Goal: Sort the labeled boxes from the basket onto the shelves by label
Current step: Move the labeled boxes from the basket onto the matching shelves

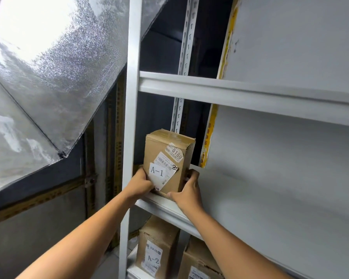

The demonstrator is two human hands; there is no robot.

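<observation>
A brown cardboard box labelled A-1 (167, 158) stands upright at the left end of a white shelf board (250, 198). My left hand (141, 183) grips its lower left side, thumb across the white label. On the box's lower right edge my right hand (187, 191) holds it, fingers curled round the far side. On the shelf below stands a box labelled A-2 (155, 248), with a second brown box (199, 262) to its right, partly hidden by my right forearm. The basket is out of view.
A white upright post (130, 117) frames the rack's left side. The shelf above (250, 93) shows a white front rail. A silvery reflective umbrella (48, 77) fills the upper left. The A-1 shelf stretches bare to the right of the box.
</observation>
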